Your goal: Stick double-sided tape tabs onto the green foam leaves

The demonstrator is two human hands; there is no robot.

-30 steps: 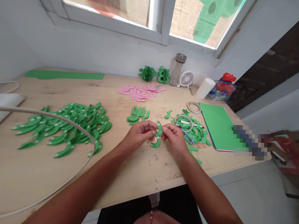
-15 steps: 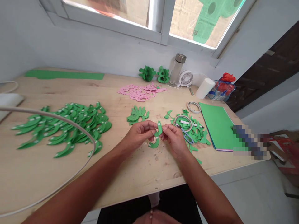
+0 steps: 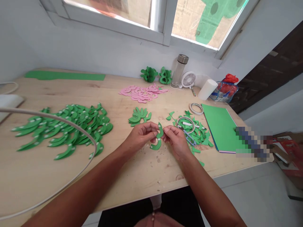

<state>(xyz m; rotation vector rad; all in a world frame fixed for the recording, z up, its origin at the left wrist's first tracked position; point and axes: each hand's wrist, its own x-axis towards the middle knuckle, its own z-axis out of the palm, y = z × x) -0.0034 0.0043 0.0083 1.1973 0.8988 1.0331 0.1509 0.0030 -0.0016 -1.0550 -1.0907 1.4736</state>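
Between my hands is a curved green paper piece (image 3: 156, 145) with small white patches along it. My left hand (image 3: 145, 134) is closed in a pinch on its left side. My right hand (image 3: 174, 135) is beside its right edge with fingers pressed together; whether they grip anything is too small to make out. Just behind my left hand lies a small stack of green paper petals (image 3: 137, 116). Green scraps (image 3: 203, 137), a tape roll (image 3: 186, 125) and a blue cutter (image 3: 189, 137) lie to the right of my right hand.
A big pile of green curved pieces (image 3: 73, 123) spreads at the left, crossed by a white cable (image 3: 88, 135). Pink cutouts (image 3: 143, 93), a glass bottle (image 3: 179, 71) and a small fan (image 3: 188, 79) stand or lie further back. Green sheets (image 3: 220, 129) are at the right.
The upper end of the green piece has shifted slightly left and turned, and its white patch there shows less. My hands have barely moved.
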